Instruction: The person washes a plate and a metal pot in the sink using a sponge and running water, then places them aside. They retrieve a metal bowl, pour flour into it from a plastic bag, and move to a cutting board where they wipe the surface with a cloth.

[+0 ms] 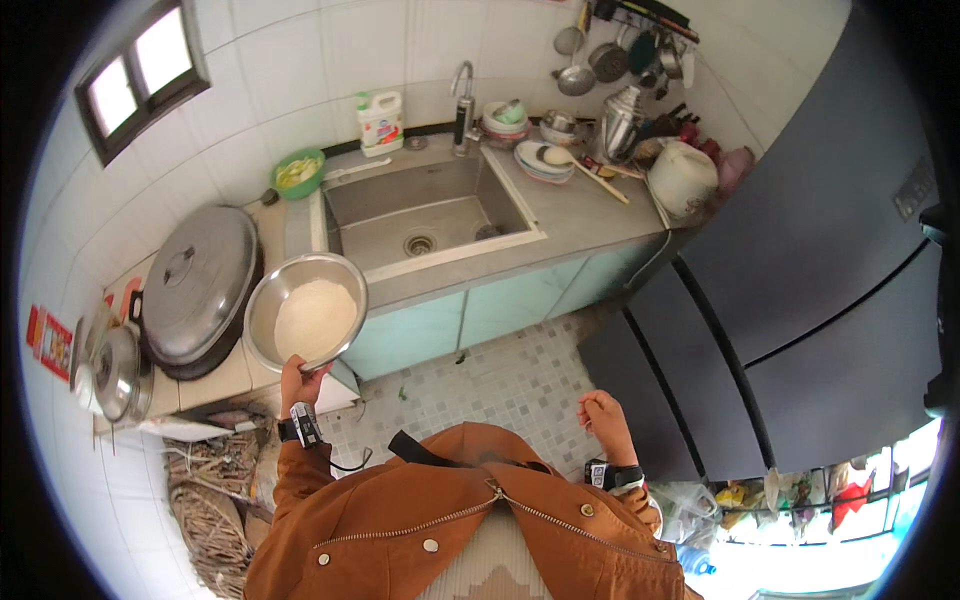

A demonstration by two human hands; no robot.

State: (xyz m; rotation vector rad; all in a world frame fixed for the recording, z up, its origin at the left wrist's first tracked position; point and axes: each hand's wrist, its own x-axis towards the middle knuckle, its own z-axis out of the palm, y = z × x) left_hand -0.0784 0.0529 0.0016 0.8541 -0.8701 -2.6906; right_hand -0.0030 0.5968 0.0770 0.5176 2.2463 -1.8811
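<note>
My left hand (301, 388) grips the near rim of a stainless steel bowl (262, 322), thumb over the edge. Pale powder, like flour or meal, lies heaped (315, 321) inside it. The bowl is held up between the big lidded pan on the left and the sink. To the right, over the tiled floor and near the dark refrigerator, my right hand (606, 424) hangs with its fingers curled in and nothing seen in it.
A steel sink (457, 217) with a faucet (463, 112) is set in the counter ahead. Left stand a large lidded pan (199, 281) and a green basin (298, 174) of cut vegetables. Stacked plates (544, 169) sit right of the sink. A dark refrigerator (810, 225) bounds the right side.
</note>
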